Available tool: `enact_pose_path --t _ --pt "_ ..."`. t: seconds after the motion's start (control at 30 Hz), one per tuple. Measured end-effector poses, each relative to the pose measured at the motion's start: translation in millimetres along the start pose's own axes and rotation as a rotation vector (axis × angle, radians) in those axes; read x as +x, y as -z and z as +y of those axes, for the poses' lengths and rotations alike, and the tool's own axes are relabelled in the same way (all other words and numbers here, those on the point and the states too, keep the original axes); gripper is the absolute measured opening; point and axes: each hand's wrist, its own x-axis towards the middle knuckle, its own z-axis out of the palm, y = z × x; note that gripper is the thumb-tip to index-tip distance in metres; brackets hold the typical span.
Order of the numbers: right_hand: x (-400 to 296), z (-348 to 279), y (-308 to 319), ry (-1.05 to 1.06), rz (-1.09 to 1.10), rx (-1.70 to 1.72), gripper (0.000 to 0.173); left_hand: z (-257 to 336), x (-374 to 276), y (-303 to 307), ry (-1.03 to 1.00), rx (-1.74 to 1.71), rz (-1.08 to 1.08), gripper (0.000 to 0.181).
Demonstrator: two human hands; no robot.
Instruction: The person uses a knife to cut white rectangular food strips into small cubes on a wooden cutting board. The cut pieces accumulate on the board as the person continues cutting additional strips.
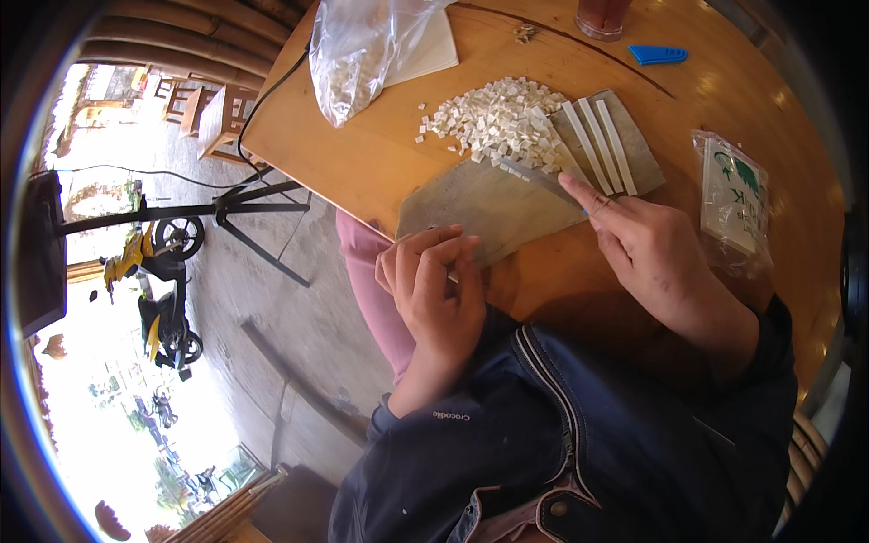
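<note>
My right hand (635, 237) grips a knife, its index finger stretched along the back of the blade (543, 182). The blade's tip end lies by a short row of small white squares (514, 170) on a grey board (468, 197). My left hand (434, 271) rests at the board's near left edge with its fingers curled; whether it holds anything is hidden. Beyond the blade a heap of small white square pieces (502, 115) spreads over the wooden table. Three long white strips (599, 146) lie side by side on a grey sheet (635, 146) to the right of the heap.
A clear plastic bag of white pieces (349, 81) lies at the far left on pale sheets (434, 44). A blue plastic piece (657, 55) and a glass (601, 20) are at the back. A plastic-wrapped packet (733, 193) lies right. A black tripod (224, 207) stands beyond the table's left edge.
</note>
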Motion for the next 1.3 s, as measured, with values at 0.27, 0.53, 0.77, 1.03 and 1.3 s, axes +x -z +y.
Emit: enact_pose_path --t 0.27,0.53,0.77,1.03,1.3 --pt "-18 4 -21 0.077 -0.037 0.31 0.062 33 74 -2 -0.279 -0.131 -0.29 0.021" --pt "-18 8 -18 0.071 -0.135 0.345 0.054 42 118 -39 -0.527 0.021 -0.56 0.028" --pt "-18 9 -21 0.074 -0.102 0.363 0.049 45 118 -45 -0.508 0.082 -0.614 0.03" --pt "-17 10 -19 0.071 -0.124 0.38 0.049 51 116 -41 -0.505 0.125 -0.631 0.033" --pt "-16 11 -20 0.092 -0.112 0.372 0.041 55 114 -38 -0.527 0.145 -0.638 0.038"
